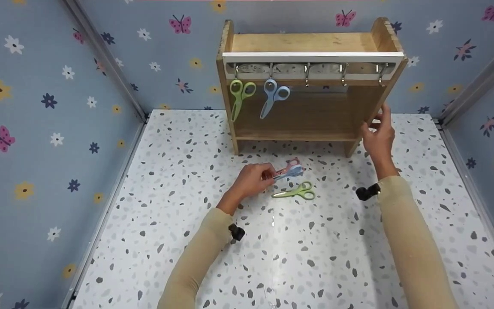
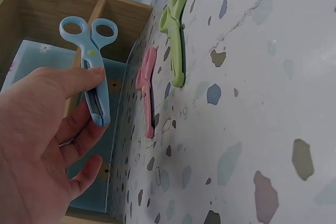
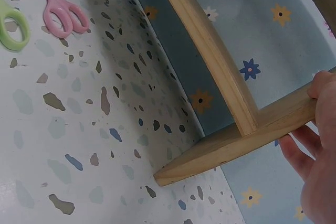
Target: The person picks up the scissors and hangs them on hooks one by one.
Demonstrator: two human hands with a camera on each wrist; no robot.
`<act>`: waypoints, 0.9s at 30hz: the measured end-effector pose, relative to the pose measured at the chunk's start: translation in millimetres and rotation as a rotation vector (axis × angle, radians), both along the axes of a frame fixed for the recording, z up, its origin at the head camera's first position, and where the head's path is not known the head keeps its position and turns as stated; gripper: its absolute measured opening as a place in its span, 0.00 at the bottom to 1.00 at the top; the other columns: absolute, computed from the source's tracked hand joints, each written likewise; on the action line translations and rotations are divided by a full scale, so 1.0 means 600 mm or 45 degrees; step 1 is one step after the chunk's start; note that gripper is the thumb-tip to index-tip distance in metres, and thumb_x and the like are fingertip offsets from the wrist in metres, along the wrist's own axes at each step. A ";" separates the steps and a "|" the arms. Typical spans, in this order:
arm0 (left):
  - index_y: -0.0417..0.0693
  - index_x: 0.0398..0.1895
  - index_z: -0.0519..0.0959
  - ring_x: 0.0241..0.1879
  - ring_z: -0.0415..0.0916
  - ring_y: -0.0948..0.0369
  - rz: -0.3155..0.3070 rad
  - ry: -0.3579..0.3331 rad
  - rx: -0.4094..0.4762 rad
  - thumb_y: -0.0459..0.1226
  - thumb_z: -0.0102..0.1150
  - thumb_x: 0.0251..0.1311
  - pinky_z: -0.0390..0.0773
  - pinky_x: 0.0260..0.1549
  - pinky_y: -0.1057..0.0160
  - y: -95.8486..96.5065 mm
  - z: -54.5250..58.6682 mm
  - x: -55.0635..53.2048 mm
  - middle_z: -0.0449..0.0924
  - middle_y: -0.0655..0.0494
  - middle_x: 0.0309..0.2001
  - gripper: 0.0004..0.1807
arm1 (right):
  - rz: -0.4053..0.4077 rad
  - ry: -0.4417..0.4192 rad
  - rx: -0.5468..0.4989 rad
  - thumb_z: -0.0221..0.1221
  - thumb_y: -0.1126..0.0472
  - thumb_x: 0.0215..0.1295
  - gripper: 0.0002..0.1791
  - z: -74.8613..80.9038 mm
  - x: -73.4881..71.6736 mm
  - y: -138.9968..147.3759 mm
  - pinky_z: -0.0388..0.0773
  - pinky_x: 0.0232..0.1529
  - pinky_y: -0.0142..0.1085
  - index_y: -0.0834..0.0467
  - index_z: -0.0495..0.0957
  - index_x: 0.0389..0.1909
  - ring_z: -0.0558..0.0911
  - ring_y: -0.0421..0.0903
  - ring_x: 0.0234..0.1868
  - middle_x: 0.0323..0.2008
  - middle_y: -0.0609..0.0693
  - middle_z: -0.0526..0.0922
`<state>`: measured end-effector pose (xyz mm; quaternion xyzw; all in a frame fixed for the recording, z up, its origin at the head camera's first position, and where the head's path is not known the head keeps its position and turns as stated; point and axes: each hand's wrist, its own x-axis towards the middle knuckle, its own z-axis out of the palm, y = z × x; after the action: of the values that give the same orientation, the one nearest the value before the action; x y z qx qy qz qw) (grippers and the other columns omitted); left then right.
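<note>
My left hand pinches blue scissors by the blade end between thumb and fingers, handles pointing away. Past them in the left wrist view, pink scissors lie on the speckled table, beside green scissors. My right hand grips the right side panel of a wooden rack, thumb on its front edge and fingers behind. On the rack's hook rail, another pair of green scissors hangs from the leftmost hook. A second blue pair hangs one hook over.
Several metal hooks run along the white rail. Flowered blue walls stand left, right and behind the rack. The speckled table extends towards me under both arms.
</note>
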<state>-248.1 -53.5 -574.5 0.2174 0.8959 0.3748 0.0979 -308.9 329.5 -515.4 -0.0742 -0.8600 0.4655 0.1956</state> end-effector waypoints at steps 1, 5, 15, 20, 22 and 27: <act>0.45 0.51 0.89 0.44 0.83 0.54 -0.005 0.013 0.012 0.37 0.70 0.76 0.82 0.50 0.54 -0.001 0.000 -0.001 0.92 0.46 0.46 0.07 | 0.003 0.005 -0.002 0.54 0.62 0.83 0.40 0.000 0.000 0.000 0.87 0.61 0.46 0.36 0.57 0.89 0.87 0.57 0.62 0.72 0.61 0.82; 0.48 0.48 0.89 0.43 0.85 0.57 -0.030 0.076 0.070 0.40 0.72 0.75 0.84 0.47 0.56 -0.007 -0.021 -0.014 0.93 0.50 0.44 0.06 | 0.015 0.021 -0.006 0.54 0.63 0.83 0.40 0.000 0.001 -0.001 0.87 0.65 0.54 0.37 0.56 0.90 0.87 0.60 0.64 0.73 0.62 0.82; 0.43 0.49 0.88 0.45 0.88 0.51 -0.039 0.138 0.122 0.36 0.72 0.76 0.84 0.47 0.55 0.002 0.015 0.003 0.94 0.45 0.45 0.06 | 0.024 0.001 -0.017 0.55 0.62 0.84 0.40 0.003 0.002 -0.001 0.86 0.69 0.58 0.34 0.56 0.89 0.87 0.60 0.64 0.74 0.61 0.81; 0.43 0.50 0.88 0.46 0.91 0.49 -0.056 0.207 0.134 0.37 0.70 0.78 0.88 0.50 0.49 0.004 0.021 0.005 0.94 0.44 0.46 0.07 | 0.026 0.003 -0.011 0.55 0.62 0.85 0.39 0.002 0.004 -0.001 0.86 0.68 0.59 0.34 0.56 0.89 0.87 0.61 0.65 0.74 0.61 0.80; 0.43 0.51 0.88 0.46 0.91 0.49 -0.054 0.225 0.138 0.37 0.70 0.78 0.88 0.52 0.47 0.006 0.025 0.005 0.94 0.44 0.46 0.07 | 0.025 -0.002 -0.014 0.55 0.62 0.85 0.40 0.002 0.004 -0.001 0.86 0.68 0.59 0.34 0.56 0.89 0.87 0.61 0.66 0.75 0.61 0.80; 0.43 0.52 0.87 0.47 0.91 0.48 -0.035 0.231 0.170 0.36 0.70 0.77 0.87 0.54 0.44 0.010 0.032 0.006 0.95 0.44 0.47 0.08 | 0.032 -0.010 -0.045 0.55 0.62 0.85 0.40 0.004 0.003 -0.001 0.85 0.70 0.60 0.33 0.56 0.89 0.86 0.61 0.67 0.76 0.61 0.79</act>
<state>-244.7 -47.3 -555.3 0.2685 0.8712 0.4109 0.0069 -307.1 329.2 -513.1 -0.0684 -0.8533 0.4827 0.1851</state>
